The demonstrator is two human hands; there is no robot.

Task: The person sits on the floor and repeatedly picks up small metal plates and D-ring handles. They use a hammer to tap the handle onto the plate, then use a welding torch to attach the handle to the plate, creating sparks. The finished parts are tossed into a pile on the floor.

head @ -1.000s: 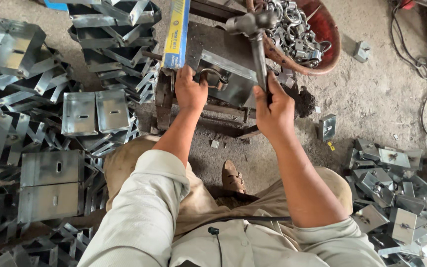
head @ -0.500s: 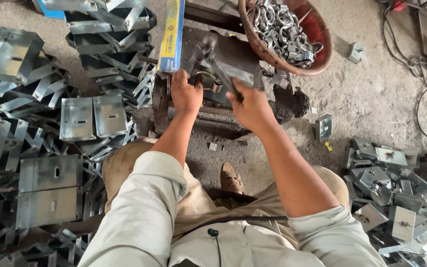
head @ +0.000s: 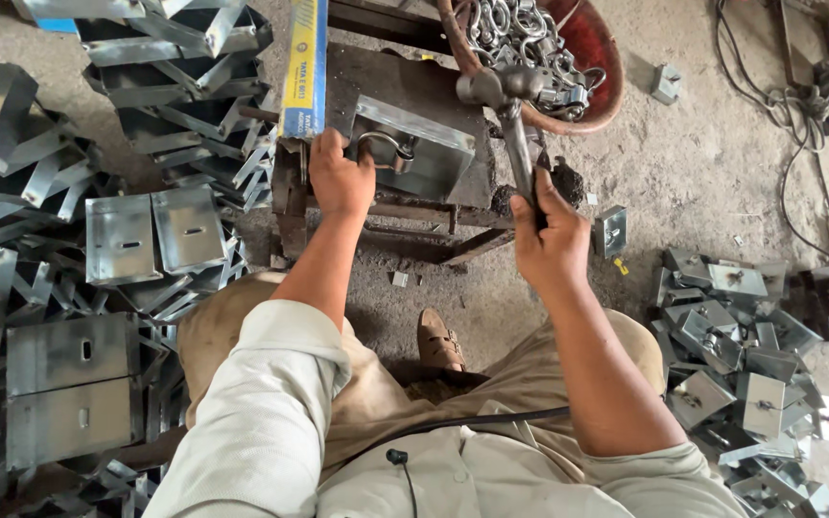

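Hammer (head: pixel 510 125) raised over the work, long axis near vertical in view: metal head (head: pixel 499 86) at the far end, over the near rim of the red basin (head: pixel 599 58), handle running back toward the body with a slight lean to the right. Head axis crosswise to the handle.

Right hand (head: pixel 551 240) wrapped round the lower end of the handle, fingers (head: pixel 530 206) closed tight on it, thumb along the near side. Grip low on the handle, well clear of the head.

Left hand (head: pixel 340 177) pressed on the near left edge of a folded sheet-metal box (head: pixel 414 149), which lies on a dark rusty steel stand (head: pixel 386 206). Fingers curled down over the box edge, partly hidden; knuckles bent, thumb side near a small metal ring (head: pixel 386 149) at the box face. Exact contact with the ring: cannot tell.

Yellow and blue flat strip (head: pixel 305 67) just left of the left hand, long axis pointing away.

Basin holding a heap of metal rings. Stacks of folded metal plates (head: pixel 136 235) on the floor to the left; pile of small metal brackets (head: pixel 731 336) to the right. Sandalled foot (head: pixel 438 341) below the stand.
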